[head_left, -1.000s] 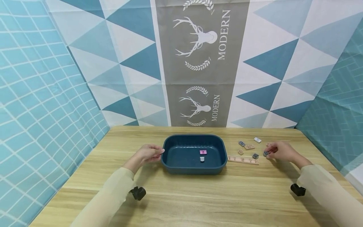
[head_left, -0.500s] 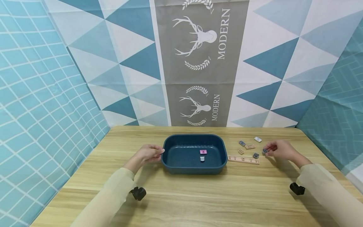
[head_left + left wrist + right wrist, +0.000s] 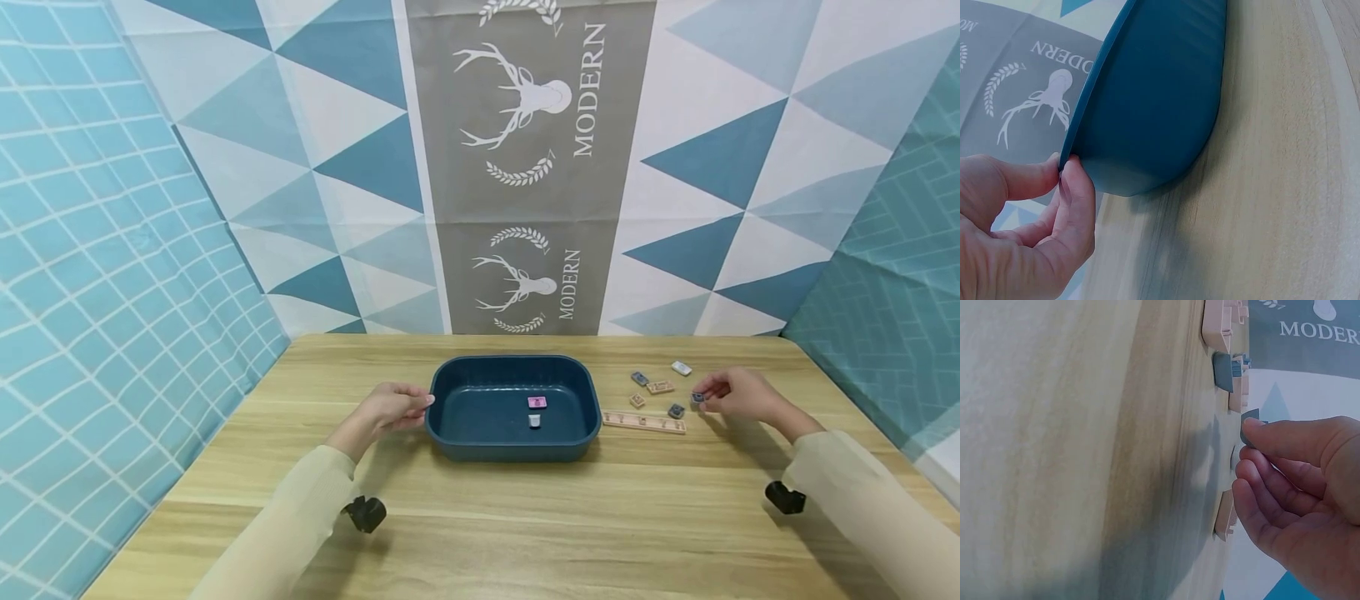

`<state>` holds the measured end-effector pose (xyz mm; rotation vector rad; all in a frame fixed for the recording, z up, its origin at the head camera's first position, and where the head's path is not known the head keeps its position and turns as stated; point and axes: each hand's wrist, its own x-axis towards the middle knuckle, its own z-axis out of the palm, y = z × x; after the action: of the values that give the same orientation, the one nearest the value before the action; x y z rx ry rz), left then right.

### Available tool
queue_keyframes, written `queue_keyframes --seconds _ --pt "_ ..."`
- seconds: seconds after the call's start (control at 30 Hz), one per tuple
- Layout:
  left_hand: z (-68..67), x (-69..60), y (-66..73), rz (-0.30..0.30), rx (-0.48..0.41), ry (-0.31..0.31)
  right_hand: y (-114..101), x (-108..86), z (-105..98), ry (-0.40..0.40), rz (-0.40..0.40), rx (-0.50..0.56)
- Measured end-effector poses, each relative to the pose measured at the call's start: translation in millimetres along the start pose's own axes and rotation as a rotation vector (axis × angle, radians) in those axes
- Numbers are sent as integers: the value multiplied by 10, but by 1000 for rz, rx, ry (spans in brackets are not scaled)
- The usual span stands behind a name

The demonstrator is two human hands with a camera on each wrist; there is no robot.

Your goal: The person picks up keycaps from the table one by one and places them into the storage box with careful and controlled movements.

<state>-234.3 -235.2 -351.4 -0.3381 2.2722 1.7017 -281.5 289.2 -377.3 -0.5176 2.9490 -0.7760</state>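
At the left end of a dark blue rectangular tub [image 3: 513,452], my left hand [image 3: 386,408] pinches the rim between thumb and fingers; the left wrist view shows this grip on the tub's edge [image 3: 1069,137]. Inside the tub lie a pink keycap [image 3: 537,402] and a small white keycap [image 3: 534,421]. On the right, my right hand [image 3: 742,397] pinches a grey-blue keycap [image 3: 697,399] just above the table. The right wrist view shows that keycap [image 3: 1249,417] partly covered by the thumb.
Several loose keycaps lie between tub and right hand: a long beige one [image 3: 643,422], a grey one [image 3: 677,412], a shorter beige one [image 3: 661,387], a white one [image 3: 681,368]. A patterned cloth wall [image 3: 517,275] stands behind the wooden table [image 3: 525,525].
My right hand has picked the grey-blue keycap up from the table and moved slightly left with it. My left hand stays at the tub's rim.
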Motion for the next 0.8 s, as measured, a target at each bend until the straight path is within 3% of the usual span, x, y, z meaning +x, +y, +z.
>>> queue_keyframes --seconds 0.53,0.8 --pt "5 -3 5 -2 -32 -14 -114 -21 -43 -5 -104 -16" --pt "0 -9 -5 8 -48 -17 -191 47 -69 -16 -110 -12"
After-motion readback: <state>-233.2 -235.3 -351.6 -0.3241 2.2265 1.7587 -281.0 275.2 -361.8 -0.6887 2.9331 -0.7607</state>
